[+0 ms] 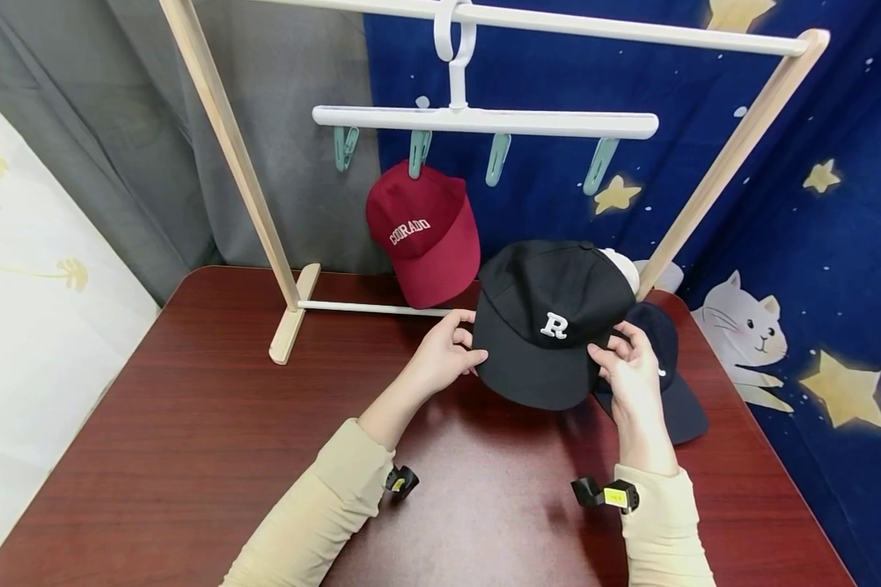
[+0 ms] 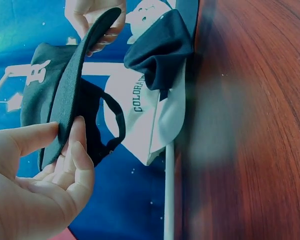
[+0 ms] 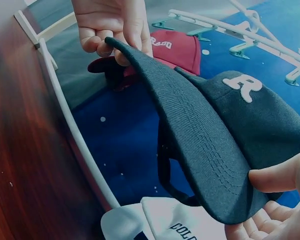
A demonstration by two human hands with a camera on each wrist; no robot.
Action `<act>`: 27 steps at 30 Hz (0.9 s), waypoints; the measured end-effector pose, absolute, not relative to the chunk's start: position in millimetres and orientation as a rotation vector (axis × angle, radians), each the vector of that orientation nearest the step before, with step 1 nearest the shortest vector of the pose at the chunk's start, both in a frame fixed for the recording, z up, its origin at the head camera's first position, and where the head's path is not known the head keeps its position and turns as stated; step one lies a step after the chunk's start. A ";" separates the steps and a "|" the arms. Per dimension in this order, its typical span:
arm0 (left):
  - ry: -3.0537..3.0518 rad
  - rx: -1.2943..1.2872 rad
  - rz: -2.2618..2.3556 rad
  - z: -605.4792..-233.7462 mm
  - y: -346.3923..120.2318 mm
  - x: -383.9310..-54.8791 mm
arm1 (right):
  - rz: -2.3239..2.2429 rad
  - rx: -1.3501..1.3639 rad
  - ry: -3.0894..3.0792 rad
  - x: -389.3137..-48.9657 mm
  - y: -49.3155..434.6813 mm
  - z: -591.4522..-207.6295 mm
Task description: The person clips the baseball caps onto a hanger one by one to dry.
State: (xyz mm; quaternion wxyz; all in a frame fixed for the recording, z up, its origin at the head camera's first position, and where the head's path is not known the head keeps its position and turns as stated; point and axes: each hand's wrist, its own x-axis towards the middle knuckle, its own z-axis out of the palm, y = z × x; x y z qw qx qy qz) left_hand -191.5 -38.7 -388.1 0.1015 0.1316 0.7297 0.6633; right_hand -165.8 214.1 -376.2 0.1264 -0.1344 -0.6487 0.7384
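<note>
Black baseball cap point(image 1: 532, 281) lettered "R" held above the surface point(image 1: 227, 456).
Its brim point(image 1: 536, 379) is pinched at opposite sides by the left hand point(image 1: 444, 355) and right hand point(image 1: 631, 367). "RADO" is legible on the maroon cap point(image 1: 440, 244), clipped to the white hanger point(image 1: 558, 124); "COLORA" is shown on the white cap point(image 2: 145, 125).

I'm holding a black baseball cap point(image 1: 529, 281) of matt, finely ribbed cloth, its brim point(image 3: 205, 135) showing stitched rows. Near the far right corner of the tabletop point(image 1: 191, 424), a navy cap point(image 1: 681, 405) and a white cap point(image 2: 140, 130) are showing matt cloth too. Above the far edge, I'm seeing a burgundy cap point(image 1: 440, 253) of matt cloth, smooth plastic-looking clothespins point(image 1: 497, 159) and a glossy white hanger point(image 1: 558, 122). The rack posts point(image 1: 732, 163) are showing pale, smooth wood; the wood-grained tabletop is gleaming.
</note>
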 end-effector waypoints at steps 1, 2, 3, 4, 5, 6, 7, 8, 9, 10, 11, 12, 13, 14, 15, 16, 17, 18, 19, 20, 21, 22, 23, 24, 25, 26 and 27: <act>2.154 0.393 1.960 -387.3 -38.8 -192.1 | 2.152 -0.383 -1.880 -166.2 214.0 -375.4; 2.153 0.399 1.960 -386.6 -39.0 -192.6 | 2.152 -0.376 -1.874 -166.5 213.8 -374.7; 2.155 0.403 1.959 -385.8 -39.3 -193.2 | 2.150 -0.369 -1.867 -166.9 213.6 -374.1; 2.156 0.409 1.958 -385.1 -39.6 -193.6 | 2.146 -0.362 -1.863 -167.4 213.4 -373.5; 2.157 0.415 1.958 -384.3 -40.0 -194.1 | 2.140 -0.358 -1.863 -167.9 213.1 -372.8; 2.158 0.420 1.959 -383.6 -40.3 -194.5 | 2.136 -0.354 -1.862 -168.4 212.8 -372.2; 2.157 0.427 1.961 -382.9 -40.7 -194.9 | 2.132 -0.349 -1.861 -169.0 212.5 -371.6; 2.158 0.433 1.962 -382.4 -41.1 -195.4 | 2.127 -0.345 -1.863 -169.5 212.1 -370.9; 2.157 0.440 1.964 -381.9 -41.5 -195.9 | 2.120 -0.341 -1.865 -170.2 211.7 -370.3; 2.155 0.445 1.967 -381.3 -41.8 -196.4 | 2.113 -0.336 -1.871 -170.8 211.3 -369.5; 2.155 0.447 1.968 -380.7 -42.3 -196.8 | 2.107 -0.330 -1.874 -171.5 210.9 -368.8; 2.154 0.450 1.968 -380.2 -42.7 -197.2 | 2.103 -0.325 -1.875 -172.2 210.4 -368.1; 2.154 0.454 1.967 -379.7 -43.2 -197.8 | 2.097 -0.318 -1.876 -172.8 209.8 -367.4; 2.156 0.455 1.966 -379.3 -43.7 -198.2 | 2.092 -0.312 -1.879 -173.5 209.2 -366.7; 2.156 0.455 1.964 -378.6 -44.1 -198.6 | 2.088 -0.305 -1.879 -174.1 208.6 -366.1; 2.159 0.453 1.963 -378.0 -44.7 -199.0 | 2.088 -0.298 -1.878 -174.8 207.9 -365.5; 2.162 0.449 1.961 -377.3 -45.4 -199.3 | 2.088 -0.293 -1.875 -175.4 207.1 -365.0; 2.165 0.446 1.959 -376.8 -46.1 -199.8 | 2.089 -0.288 -1.872 -176.1 206.3 -364.7; 2.165 0.441 1.959 -376.4 -46.7 -200.3 | 2.090 -0.283 -1.868 -176.7 205.4 -364.4; 2.167 0.433 1.957 -376.0 -47.5 -200.8 | 2.094 -0.278 -1.864 -177.4 204.4 -364.0; 2.170 0.425 1.955 -375.6 -48.4 -201.3 | 2.096 -0.276 -1.861 -178.0 203.4 -363.8; 2.174 0.415 1.951 -375.3 -49.3 -201.8 | 2.097 -0.271 -1.861 -178.5 202.4 -363.6; 2.176 0.408 1.947 -375.1 -50.3 -202.2 | 2.096 -0.267 -1.862 -179.1 201.5 -363.5; 2.177 0.406 1.943 -375.0 -51.2 -202.6 | 2.095 -0.263 -1.863 -179.6 200.6 -363.4; 2.180 0.404 1.940 -374.7 -52.2 -203.0 | 2.093 -0.259 -1.864 -180.0 199.8 -363.4; 2.183 0.405 1.936 -374.5 -53.3 -203.4 | 2.092 -0.255 -1.864 -180.4 199.0 -363.2; 2.187 0.408 1.933 -374.1 -54.3 -203.7 | 2.092 -0.250 -1.862 -180.8 198.4 -363.1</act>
